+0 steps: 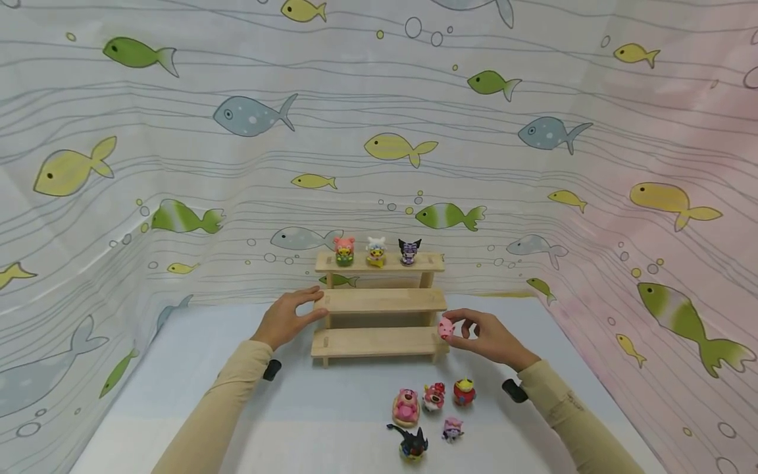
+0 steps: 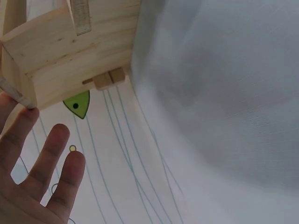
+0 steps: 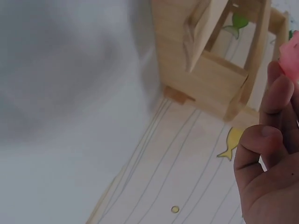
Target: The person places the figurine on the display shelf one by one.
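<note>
My right hand [image 1: 488, 336] pinches a small pink pig figurine [image 1: 446, 328] between thumb and fingers, beside the right end of a three-step wooden display rack [image 1: 379, 301]. Only part of the pink figurine [image 3: 291, 58] shows at the edge of the right wrist view. My left hand [image 1: 285, 321] touches the left end of the rack's middle step, its fingers extended. In the left wrist view, fingertips [image 2: 29, 113] rest at the board's edge. On the top step stand a pink-hooded figurine [image 1: 345, 252], a white-hatted one [image 1: 376, 252] and a purple-and-black one [image 1: 409, 252].
In front of the rack, toward the right, several figurines stand on the white table [image 1: 284, 421]: a pink bear [image 1: 406, 407], a red-and-white one [image 1: 434, 397], a red one with a yellow top [image 1: 464, 392], a small pink-and-purple one [image 1: 453, 429] and a black winged one [image 1: 413, 446]. Fish-patterned cloth surrounds the table.
</note>
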`<action>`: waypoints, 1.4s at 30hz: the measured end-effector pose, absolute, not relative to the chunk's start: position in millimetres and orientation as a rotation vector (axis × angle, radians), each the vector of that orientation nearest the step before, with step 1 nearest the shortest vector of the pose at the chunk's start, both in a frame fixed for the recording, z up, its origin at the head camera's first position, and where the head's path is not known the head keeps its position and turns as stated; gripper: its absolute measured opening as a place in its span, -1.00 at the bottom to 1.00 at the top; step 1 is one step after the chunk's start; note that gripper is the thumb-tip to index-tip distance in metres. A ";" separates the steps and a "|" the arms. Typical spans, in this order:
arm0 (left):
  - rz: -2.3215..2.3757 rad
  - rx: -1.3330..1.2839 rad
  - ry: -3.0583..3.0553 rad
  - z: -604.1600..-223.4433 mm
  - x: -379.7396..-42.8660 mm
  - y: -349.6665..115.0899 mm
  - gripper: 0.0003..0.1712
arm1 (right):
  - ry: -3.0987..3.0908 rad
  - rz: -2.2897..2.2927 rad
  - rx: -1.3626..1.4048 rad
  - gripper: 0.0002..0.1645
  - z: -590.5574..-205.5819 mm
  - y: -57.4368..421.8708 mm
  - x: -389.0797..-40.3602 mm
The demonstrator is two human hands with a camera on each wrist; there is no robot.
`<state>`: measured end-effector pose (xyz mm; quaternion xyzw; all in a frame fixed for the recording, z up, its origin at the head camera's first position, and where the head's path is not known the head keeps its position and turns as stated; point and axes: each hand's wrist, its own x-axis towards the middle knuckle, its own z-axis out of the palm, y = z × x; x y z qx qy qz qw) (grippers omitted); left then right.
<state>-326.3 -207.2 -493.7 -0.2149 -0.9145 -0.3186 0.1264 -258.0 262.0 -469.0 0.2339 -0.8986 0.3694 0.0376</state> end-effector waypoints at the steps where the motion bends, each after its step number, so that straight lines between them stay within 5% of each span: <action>1: -0.925 -0.626 -2.662 -493.5 -326.4 -206.9 -0.30 | -2.756 1.133 0.728 -0.42 -468.5 258.9 -260.2; 42: -0.935 -0.621 -2.663 -494.6 -326.9 -207.9 -0.25 | -2.632 1.183 0.999 -0.37 -445.8 107.9 -334.9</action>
